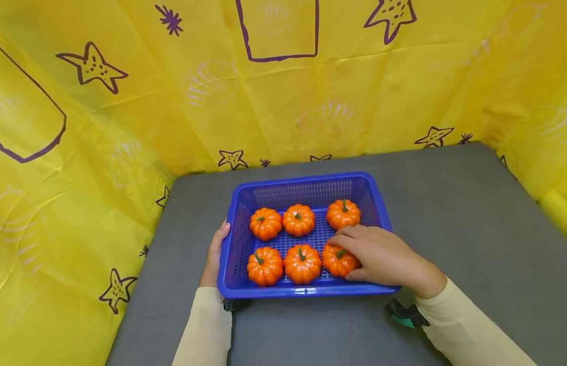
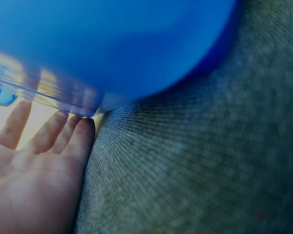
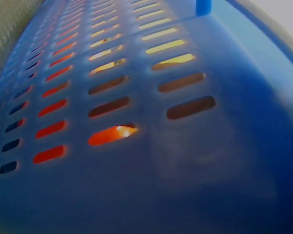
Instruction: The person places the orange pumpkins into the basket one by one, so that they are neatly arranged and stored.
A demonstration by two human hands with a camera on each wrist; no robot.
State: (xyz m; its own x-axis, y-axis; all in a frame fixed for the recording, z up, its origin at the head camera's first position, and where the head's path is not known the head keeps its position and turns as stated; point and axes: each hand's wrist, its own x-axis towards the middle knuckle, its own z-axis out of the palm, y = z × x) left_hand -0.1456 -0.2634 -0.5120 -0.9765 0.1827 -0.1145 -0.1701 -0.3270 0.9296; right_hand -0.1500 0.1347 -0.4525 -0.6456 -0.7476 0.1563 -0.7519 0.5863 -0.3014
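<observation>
A blue plastic basket [image 1: 306, 292] with slotted walls holds several glossy orange toy pumpkins with green stems, set in two rows of three. My right hand [image 1: 379, 254] reaches over the basket's right side and grips the front-right pumpkin [image 1: 336, 260], thumb at its near side and fingers over its top. Behind that hand sits the back-right pumpkin [image 1: 343, 214]. On the basket's left outer wall rests my left hand [image 1: 214, 254]; in the left wrist view its fingers [image 2: 51, 134] are nearly straight against the wall. The right wrist view shows only the slotted basket wall [image 3: 185, 151], with orange behind it.
Under the basket is a grey cloth-covered table [image 1: 448, 213]. A yellow curtain [image 1: 274, 112] with purple starfish drawings encloses the back and both sides. Dark wrist-camera mounts show under both forearms, one of them [image 1: 404, 314] near the basket's front-right corner.
</observation>
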